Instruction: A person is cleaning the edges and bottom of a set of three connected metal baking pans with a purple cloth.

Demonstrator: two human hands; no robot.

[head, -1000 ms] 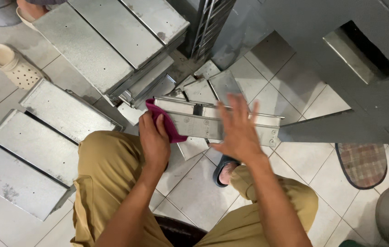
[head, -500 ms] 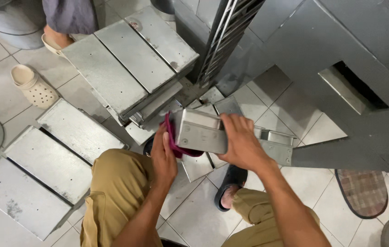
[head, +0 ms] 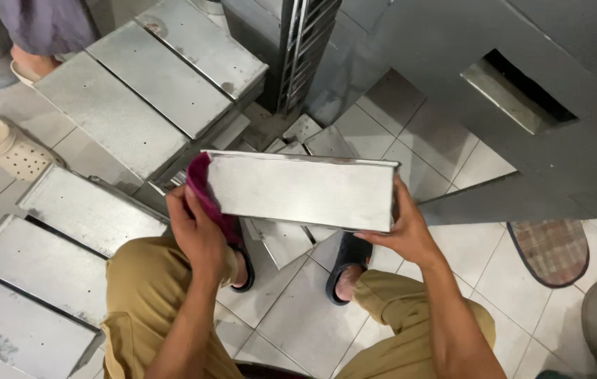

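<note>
I hold a long rectangular metal tray (head: 302,191) lifted in front of me, its flat shiny side facing up. My right hand (head: 402,228) grips its right end. My left hand (head: 197,235) presses a magenta cloth (head: 204,188) against the tray's left end. My knees in tan trousers and black sandals show below the tray.
Several more metal trays (head: 144,98) lie stacked and spread on the tiled floor at left. A metal rack (head: 305,49) stands behind. A large grey metal panel (head: 523,105) with a slot leans at right. Another person's foot (head: 31,63), a cream clog (head: 5,144) and a plaid slipper (head: 551,251) lie about.
The tray has been picked up off the floor and turned so its broad flat side faces me. My right hand moved from on top of it to its right end.
</note>
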